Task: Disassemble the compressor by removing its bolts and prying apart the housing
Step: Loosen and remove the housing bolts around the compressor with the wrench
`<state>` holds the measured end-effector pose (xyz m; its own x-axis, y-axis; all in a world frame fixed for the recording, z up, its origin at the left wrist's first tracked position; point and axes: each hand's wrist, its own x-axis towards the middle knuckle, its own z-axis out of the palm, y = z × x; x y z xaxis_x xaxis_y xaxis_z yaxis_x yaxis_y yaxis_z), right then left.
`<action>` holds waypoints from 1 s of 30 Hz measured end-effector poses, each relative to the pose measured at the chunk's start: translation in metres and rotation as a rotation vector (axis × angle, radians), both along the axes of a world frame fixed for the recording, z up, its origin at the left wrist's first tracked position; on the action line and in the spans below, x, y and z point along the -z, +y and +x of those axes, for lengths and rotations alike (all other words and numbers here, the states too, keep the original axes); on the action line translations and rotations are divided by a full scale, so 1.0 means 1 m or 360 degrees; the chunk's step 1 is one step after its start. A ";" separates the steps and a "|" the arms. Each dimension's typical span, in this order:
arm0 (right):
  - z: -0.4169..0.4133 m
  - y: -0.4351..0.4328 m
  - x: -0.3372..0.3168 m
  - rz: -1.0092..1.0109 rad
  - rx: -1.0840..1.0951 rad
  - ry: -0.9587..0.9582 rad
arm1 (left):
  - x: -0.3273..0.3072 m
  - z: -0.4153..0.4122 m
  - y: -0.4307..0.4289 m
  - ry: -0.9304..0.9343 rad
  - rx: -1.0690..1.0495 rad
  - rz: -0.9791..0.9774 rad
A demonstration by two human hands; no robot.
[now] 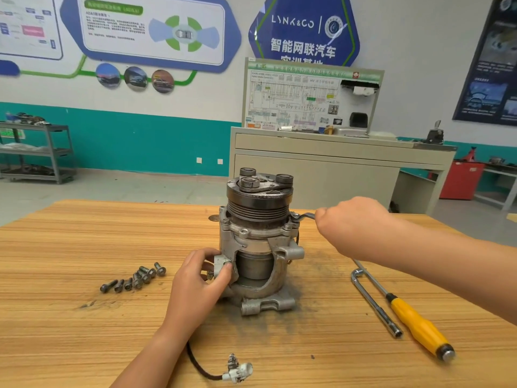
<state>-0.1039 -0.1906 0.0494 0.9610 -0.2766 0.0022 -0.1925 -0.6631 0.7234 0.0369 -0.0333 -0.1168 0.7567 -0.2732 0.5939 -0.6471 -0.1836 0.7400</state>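
The compressor (260, 242) stands upright (pulley end up) on the bench (70, 317). The left hand (195, 284) has its fingers (225, 271) clasped round the compressor's lower-left lug; the right hand (352, 222) clenches a wrench (303, 216) at its upper-right flange. Loose bolts (137, 277) lie to its left.

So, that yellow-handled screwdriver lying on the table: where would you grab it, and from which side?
Probably the yellow handle, taken from above and from its right. The screwdriver lies flat, its handle is the thick free part nearest the table edge, and the L-shaped socket wrench lies close along its left.
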 end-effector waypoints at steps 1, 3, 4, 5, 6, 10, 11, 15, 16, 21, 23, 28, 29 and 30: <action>0.000 0.000 -0.001 -0.0002 -0.0001 0.0005 | 0.000 0.000 0.000 0.0005 0.0002 -0.0010; 0.000 0.000 -0.003 -0.0002 -0.0004 0.0012 | 0.000 0.000 0.000 0.0013 0.0002 -0.0025; 0.000 0.000 -0.003 -0.0002 -0.0007 0.0014 | 0.000 0.000 0.000 0.0015 0.0002 -0.0029; 0.000 0.001 -0.004 -0.0006 -0.0006 0.0016 | 0.000 0.000 0.000 0.0015 0.0002 -0.0029; 0.000 0.001 -0.004 -0.0016 -0.0003 0.0020 | 0.000 0.000 0.000 0.0014 0.0001 -0.0026; -0.001 0.005 -0.003 -0.0040 0.0024 0.0012 | 0.000 0.001 0.000 0.0008 -0.0009 -0.0020; 0.000 0.006 -0.001 -0.0049 0.0041 0.0009 | 0.000 0.001 0.000 0.0013 -0.0008 -0.0024; 0.006 0.014 0.012 -0.0067 0.0169 0.0036 | -0.001 0.001 0.000 0.0015 -0.0004 -0.0011; 0.009 0.016 0.013 -0.0079 0.0177 0.0052 | -0.001 0.001 0.001 0.0019 -0.0005 -0.0010; 0.009 0.015 0.009 -0.0091 0.0143 0.0074 | -0.002 0.000 0.001 0.0018 -0.0004 -0.0002; 0.007 0.014 0.009 -0.0106 0.0119 0.0086 | -0.002 -0.001 0.001 0.0016 0.0003 -0.0001; 0.002 -0.003 0.000 -0.0348 -0.0061 0.0163 | -0.002 0.000 0.001 0.0007 0.0004 0.0005; 0.001 -0.008 -0.001 -0.0380 -0.0097 0.0175 | -0.002 0.000 0.001 0.0006 0.0005 0.0005; 0.001 -0.013 -0.002 -0.0397 -0.0121 0.0180 | -0.001 0.000 0.000 0.0004 0.0006 0.0005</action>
